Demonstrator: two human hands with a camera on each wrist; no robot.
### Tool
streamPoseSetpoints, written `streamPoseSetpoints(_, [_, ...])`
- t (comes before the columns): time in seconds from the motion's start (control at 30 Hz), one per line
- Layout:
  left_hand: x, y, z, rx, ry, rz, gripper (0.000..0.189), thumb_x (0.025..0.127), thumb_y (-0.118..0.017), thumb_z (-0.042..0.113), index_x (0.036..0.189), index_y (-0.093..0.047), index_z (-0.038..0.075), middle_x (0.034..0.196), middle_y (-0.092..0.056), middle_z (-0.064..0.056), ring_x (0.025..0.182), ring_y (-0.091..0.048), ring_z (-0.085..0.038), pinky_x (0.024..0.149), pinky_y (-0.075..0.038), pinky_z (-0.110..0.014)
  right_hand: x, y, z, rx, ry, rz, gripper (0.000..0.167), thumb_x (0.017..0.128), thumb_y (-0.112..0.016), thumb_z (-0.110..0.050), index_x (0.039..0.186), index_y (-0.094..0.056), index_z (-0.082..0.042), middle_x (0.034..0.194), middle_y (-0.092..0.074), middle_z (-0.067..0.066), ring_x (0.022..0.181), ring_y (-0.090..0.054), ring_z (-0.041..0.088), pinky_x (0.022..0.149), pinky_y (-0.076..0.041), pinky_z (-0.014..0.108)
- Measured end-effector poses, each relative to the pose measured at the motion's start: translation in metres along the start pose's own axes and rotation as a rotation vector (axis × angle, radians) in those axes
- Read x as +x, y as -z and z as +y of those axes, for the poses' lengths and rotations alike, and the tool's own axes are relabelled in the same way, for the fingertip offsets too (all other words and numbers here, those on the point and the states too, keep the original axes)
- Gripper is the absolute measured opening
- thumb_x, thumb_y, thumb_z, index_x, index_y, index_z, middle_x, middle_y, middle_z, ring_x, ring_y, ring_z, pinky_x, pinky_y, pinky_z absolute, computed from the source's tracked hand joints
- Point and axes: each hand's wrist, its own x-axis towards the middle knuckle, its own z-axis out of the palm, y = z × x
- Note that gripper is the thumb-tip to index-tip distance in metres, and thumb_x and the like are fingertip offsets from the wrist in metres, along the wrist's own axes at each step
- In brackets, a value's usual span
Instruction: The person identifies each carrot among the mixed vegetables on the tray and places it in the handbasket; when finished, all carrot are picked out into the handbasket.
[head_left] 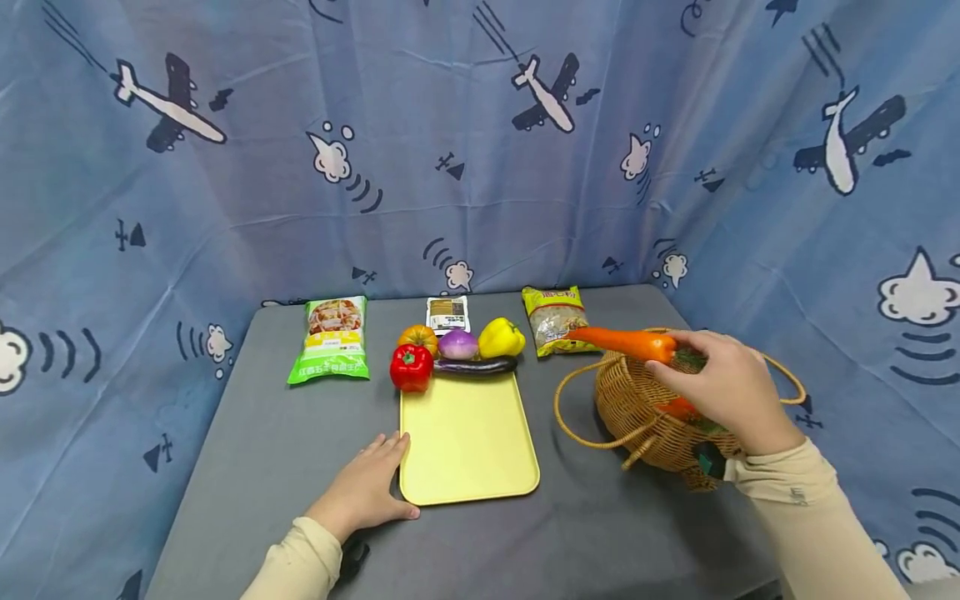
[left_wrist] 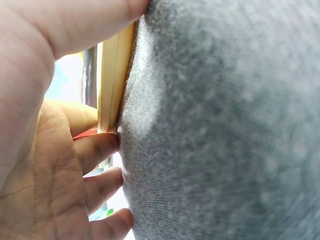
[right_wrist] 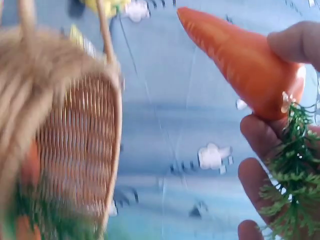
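Observation:
My right hand [head_left: 723,383] pinches a carrot [head_left: 626,342] by its thick end, above a wicker basket [head_left: 626,400]. The carrot's tip points left, and its green leafy top [right_wrist: 295,175] hangs by the palm in the right wrist view. More orange carrot [head_left: 678,407] shows inside the basket. My left hand [head_left: 367,487] rests with spread fingers at the left edge of a pale yellow tray [head_left: 468,442]; thumb and fingertips touch its rim and the table. Along the tray's far end lie a red bell pepper [head_left: 412,368] and an eggplant [head_left: 476,365].
Behind the eggplant are an orange-yellow pumpkin-like vegetable [head_left: 418,337], a purple round vegetable [head_left: 457,343] and a yellow bell pepper [head_left: 501,338]. A green bag [head_left: 330,340], a small white packet [head_left: 447,315] and a yellow bag [head_left: 557,320] lie farther back. A patterned curtain [head_left: 420,167] surrounds the table.

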Motion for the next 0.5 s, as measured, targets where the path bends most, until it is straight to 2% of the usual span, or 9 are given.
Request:
streamPoseSetpoints(0.13, [0.001,0.0,0.001,0.006,-0.006,0.003,0.118,0.078,-0.094,0.053,0.166,-0.036,0.002,0.169,-0.036,-0.019,0.156,-0.029,-0.043,0.124,-0.029,-0.061,-0.013,0.018,0.022,-0.052,-0.106,0.009,0.065,0.096,-0.077,-0.052,0.134,-0.07,0.0,0.125,-0.068,0.031,0.106,-0.061,0.049,0.089,-0.037,0.073])
streamPoseSetpoints(0.23, [0.0,0.0,0.001,0.002,-0.008,0.0,0.118,0.078,-0.093,0.054,0.166,-0.036,0.002,0.169,-0.036,-0.019,0.157,-0.029,-0.043,0.124,-0.029,-0.061,-0.022,0.024,0.035,-0.083,-0.164,-0.001,0.068,0.096,-0.076,-0.055,0.135,-0.069,0.0,0.126,-0.067,0.034,0.104,-0.061,0.05,0.086,-0.035,0.073])
streamPoseSetpoints(0.3, [0.0,0.0,0.0,0.002,-0.004,-0.005,0.118,0.078,-0.093,0.055,0.166,-0.035,0.002,0.169,-0.036,-0.018,0.157,-0.028,-0.043,0.124,-0.029,-0.06,-0.026,0.024,0.042,-0.103,-0.179,-0.016,0.071,0.095,-0.076,-0.057,0.136,-0.068,0.001,0.125,-0.067,0.034,0.101,-0.061,0.049,0.084,-0.036,0.072])
streamPoseSetpoints(0.5, [-0.001,-0.001,-0.007,0.004,-0.001,-0.008,0.118,0.078,-0.092,0.056,0.166,-0.035,0.001,0.169,-0.035,-0.019,0.157,-0.029,-0.043,0.124,-0.029,-0.061,-0.029,0.009,0.052,-0.121,-0.175,-0.045,0.074,0.091,-0.078,-0.063,0.131,-0.072,-0.001,0.129,-0.067,0.033,0.105,-0.062,0.05,0.082,-0.039,0.072])
